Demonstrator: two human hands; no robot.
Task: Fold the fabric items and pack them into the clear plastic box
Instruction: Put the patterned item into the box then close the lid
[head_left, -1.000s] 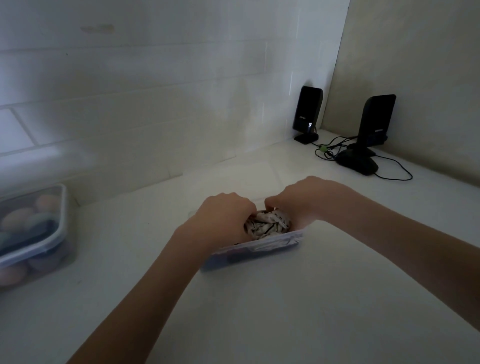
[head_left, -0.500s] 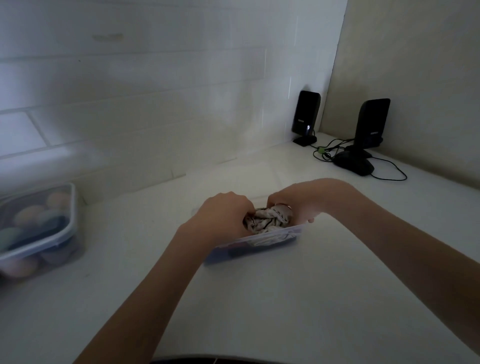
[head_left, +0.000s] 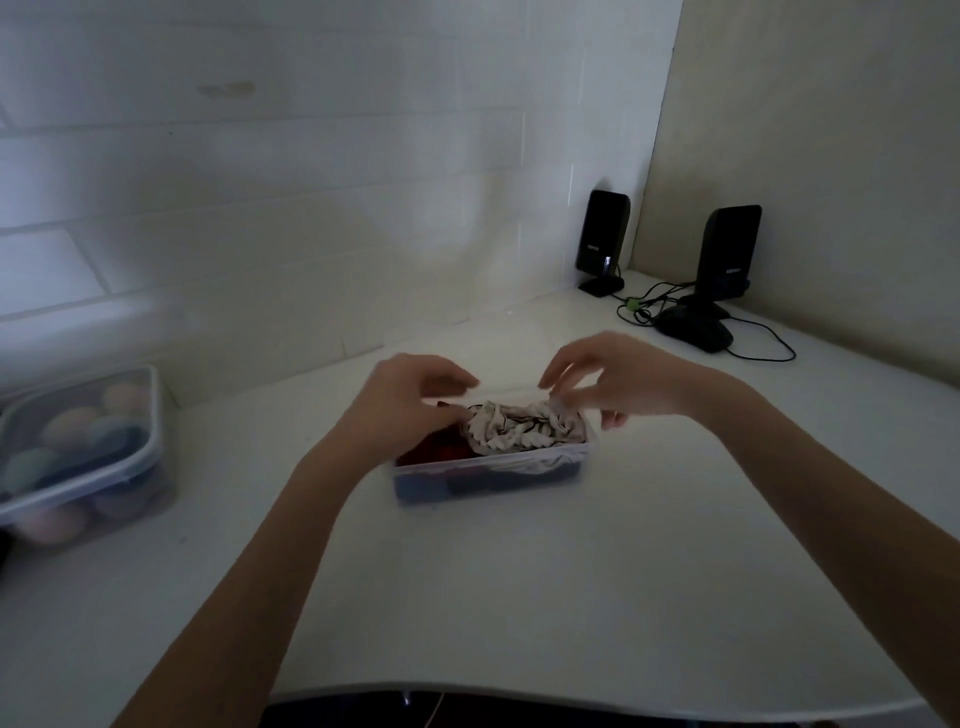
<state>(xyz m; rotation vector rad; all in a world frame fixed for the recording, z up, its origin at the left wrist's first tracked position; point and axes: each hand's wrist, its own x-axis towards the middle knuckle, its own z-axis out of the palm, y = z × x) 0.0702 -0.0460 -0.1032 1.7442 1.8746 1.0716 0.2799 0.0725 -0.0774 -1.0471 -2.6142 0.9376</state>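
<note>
Fingers (head_left: 558, 376) loosely spread on both hands, gripping nothing, left hand (head_left: 410, 397) and right hand (head_left: 618, 382) hovering over clear plastic box (head_left: 488, 480). Patterned fabric (head_left: 519, 428) bunched on top, red fabric (head_left: 436, 449) beside, darker pieces beneath. Packing seemingly near done; no loose fabric visible on white surface (head_left: 519, 597).

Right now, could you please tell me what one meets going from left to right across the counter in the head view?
Lidded tub of coloured balls → left hand → clear plastic box of fabric → right hand → computer mouse.
</note>
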